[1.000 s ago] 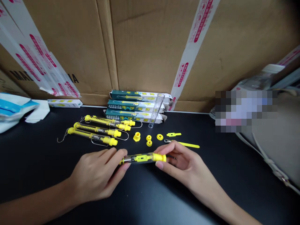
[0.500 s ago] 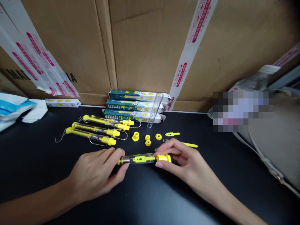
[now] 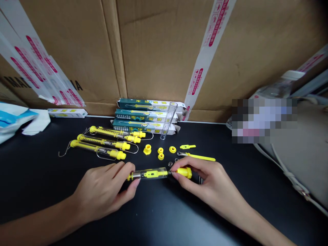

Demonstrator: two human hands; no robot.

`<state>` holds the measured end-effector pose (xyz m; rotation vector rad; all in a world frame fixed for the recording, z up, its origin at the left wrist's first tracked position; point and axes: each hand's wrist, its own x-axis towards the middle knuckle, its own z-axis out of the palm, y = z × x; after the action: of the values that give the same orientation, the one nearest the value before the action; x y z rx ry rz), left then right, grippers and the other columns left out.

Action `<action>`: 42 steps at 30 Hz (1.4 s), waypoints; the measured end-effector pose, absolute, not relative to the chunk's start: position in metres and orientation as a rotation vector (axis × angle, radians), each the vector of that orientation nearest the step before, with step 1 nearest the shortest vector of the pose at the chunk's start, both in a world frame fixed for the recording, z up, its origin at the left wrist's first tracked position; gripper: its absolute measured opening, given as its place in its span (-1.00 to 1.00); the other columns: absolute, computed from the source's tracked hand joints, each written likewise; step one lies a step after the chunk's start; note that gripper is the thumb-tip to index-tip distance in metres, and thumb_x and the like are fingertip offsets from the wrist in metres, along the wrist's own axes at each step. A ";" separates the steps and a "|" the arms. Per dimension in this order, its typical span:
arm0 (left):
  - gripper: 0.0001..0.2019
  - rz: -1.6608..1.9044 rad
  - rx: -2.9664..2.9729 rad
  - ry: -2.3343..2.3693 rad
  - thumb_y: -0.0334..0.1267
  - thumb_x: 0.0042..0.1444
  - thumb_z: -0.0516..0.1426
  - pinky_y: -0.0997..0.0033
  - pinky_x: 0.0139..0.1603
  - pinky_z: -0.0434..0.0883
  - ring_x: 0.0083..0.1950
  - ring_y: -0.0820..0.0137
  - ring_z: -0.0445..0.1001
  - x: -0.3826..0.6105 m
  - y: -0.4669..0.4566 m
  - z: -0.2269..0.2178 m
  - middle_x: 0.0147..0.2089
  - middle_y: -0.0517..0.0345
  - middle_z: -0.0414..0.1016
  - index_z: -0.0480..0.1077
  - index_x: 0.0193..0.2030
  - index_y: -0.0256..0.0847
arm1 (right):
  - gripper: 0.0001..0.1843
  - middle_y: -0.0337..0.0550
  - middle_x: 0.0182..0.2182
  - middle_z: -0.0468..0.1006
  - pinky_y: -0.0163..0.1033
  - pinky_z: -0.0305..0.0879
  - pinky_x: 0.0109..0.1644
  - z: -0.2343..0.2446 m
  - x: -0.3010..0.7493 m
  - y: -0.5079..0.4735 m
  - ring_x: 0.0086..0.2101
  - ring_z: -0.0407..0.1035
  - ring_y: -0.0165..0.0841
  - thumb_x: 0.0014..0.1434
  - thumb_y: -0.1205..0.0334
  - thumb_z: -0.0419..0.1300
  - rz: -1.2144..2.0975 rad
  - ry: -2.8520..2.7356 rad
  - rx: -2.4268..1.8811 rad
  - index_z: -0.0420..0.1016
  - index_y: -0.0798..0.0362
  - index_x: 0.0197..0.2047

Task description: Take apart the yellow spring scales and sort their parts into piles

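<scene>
My left hand [image 3: 110, 184] is closed round the left end of a clear-tubed spring scale [image 3: 153, 173], held level over the dark table. A yellow slotted pointer and a metal sleeve show inside its tube. Just off the tube's right end, my right hand [image 3: 202, 177] pinches a yellow end cap [image 3: 183, 172]. A thin dark spring [image 3: 170, 172] runs between cap and tube. Behind the right hand lie a small coil spring [image 3: 170, 164] and a yellow rod with a metal end [image 3: 200, 156]. The fingers of my left hand hide the scale's left end.
Assembled spring scales [image 3: 102, 141] lie at the left. Yellow collars [image 3: 160, 150], a hexagonal yellow cap [image 3: 147, 149] and a pointer [image 3: 188, 147] lie ahead. Printed boxes [image 3: 143, 126] and a clear tube [image 3: 169, 121] stand behind, before a cardboard box [image 3: 159, 51]. A bag [image 3: 302, 150] is right.
The yellow cap has moved right, away from the tube's end, and the spring between them now shows. My right fingertips have shifted onto the cap's spring end. The left hand barely moved.
</scene>
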<state>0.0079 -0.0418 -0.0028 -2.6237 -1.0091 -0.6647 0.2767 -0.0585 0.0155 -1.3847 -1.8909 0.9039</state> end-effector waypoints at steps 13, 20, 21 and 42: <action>-0.80 -0.661 -2.618 -1.033 -0.22 0.33 -0.03 0.44 -0.55 0.33 -0.53 0.44 0.49 0.008 -0.041 -0.004 -0.45 0.26 0.49 0.34 -0.26 -0.19 | -0.91 -0.20 -0.30 0.66 -0.24 0.46 -0.28 0.019 0.296 -0.046 -0.31 0.55 -0.27 0.18 0.23 0.24 0.705 -1.988 -1.479 0.57 -0.05 -0.23; -0.79 -0.611 -2.634 -1.059 -0.21 0.33 -0.03 0.42 -0.56 0.31 -0.55 0.42 0.48 0.008 -0.041 -0.005 -0.49 0.27 0.46 0.36 -0.27 -0.18 | -0.78 -0.20 -0.24 0.64 -0.22 0.45 -0.13 0.016 0.283 -0.054 -0.25 0.54 -0.31 0.22 0.39 0.16 0.599 -2.199 -1.314 0.57 -0.05 -0.16; -0.79 -0.611 -2.637 -1.062 -0.21 0.33 -0.03 0.42 -0.56 0.30 -0.56 0.42 0.47 0.008 -0.041 -0.005 -0.49 0.27 0.45 0.36 -0.27 -0.18 | -0.78 -0.20 -0.23 0.63 -0.23 0.45 -0.14 0.014 0.283 -0.055 -0.24 0.53 -0.31 0.23 0.39 0.15 0.601 -2.214 -1.310 0.56 -0.05 -0.15; -0.77 -0.578 -2.661 -1.082 -0.17 0.35 -0.06 0.35 -0.58 0.26 -0.55 0.40 0.51 0.008 -0.041 -0.008 -0.49 0.30 0.46 0.32 -0.28 -0.15 | -0.79 -0.19 -0.19 0.61 -0.25 0.43 -0.12 0.011 0.285 -0.054 -0.23 0.53 -0.33 0.27 0.35 0.19 0.512 -2.226 -1.325 0.51 -0.03 -0.05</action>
<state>0.0082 -0.0414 -0.0077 -2.6613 -1.0818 -0.5779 0.2854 -0.0538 0.0113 -1.3253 -2.2255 0.5118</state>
